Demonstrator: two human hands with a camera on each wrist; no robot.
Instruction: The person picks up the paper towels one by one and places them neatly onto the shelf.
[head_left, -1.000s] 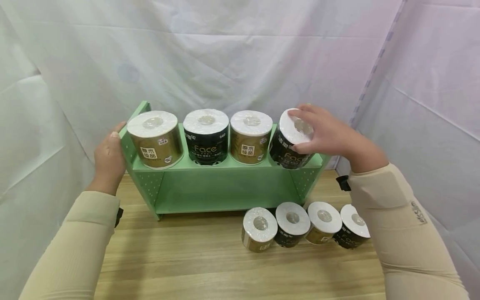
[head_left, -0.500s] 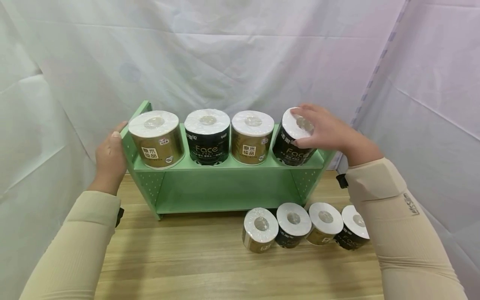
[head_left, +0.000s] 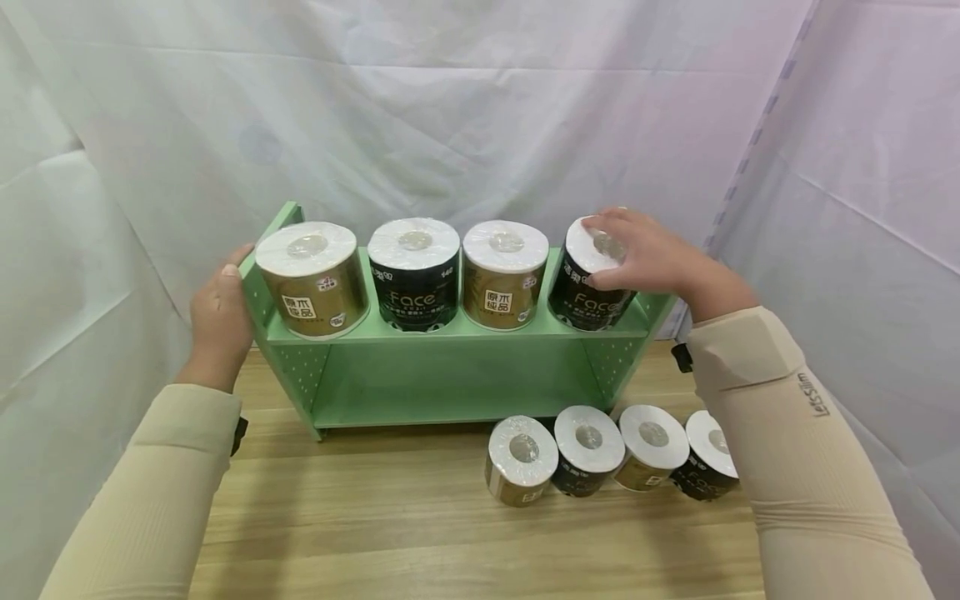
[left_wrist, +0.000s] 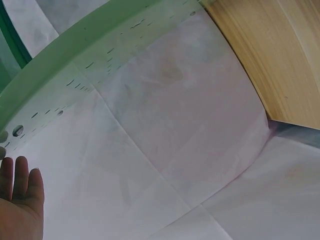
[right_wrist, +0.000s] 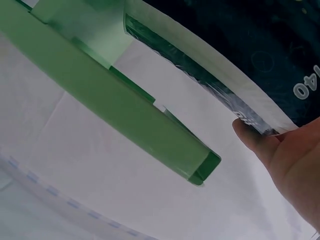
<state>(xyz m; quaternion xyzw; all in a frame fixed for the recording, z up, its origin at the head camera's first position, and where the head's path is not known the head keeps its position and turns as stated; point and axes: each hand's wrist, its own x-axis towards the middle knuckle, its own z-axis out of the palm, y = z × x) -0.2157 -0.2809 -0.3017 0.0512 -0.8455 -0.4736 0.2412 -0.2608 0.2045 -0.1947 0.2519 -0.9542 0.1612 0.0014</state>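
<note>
My right hand (head_left: 651,257) grips a black-wrapped toilet roll (head_left: 588,307) from above at the right end of the green shelf's (head_left: 450,336) top board. In the right wrist view, the thumb lies along that roll's wrapper (right_wrist: 270,65). The roll leans slightly, and its base appears to meet the board. My left hand (head_left: 221,312) touches the shelf's left side panel (head_left: 258,292); in the left wrist view its fingers (left_wrist: 21,180) are straight beside the perforated panel (left_wrist: 75,75). Between the hands stand a gold roll (head_left: 322,304), a black roll (head_left: 416,292) and another gold roll (head_left: 504,292).
On the wooden table (head_left: 360,533), front right, several more rolls stand in a row, from a gold one (head_left: 517,483) to a black one (head_left: 705,479) partly behind my right sleeve (head_left: 795,450). White cloth (head_left: 487,100) hangs behind the shelf.
The black roll in my right hand has shifted slightly to the right and become more upright. My left hand has stayed on the side panel, and the other rolls have not moved.
</note>
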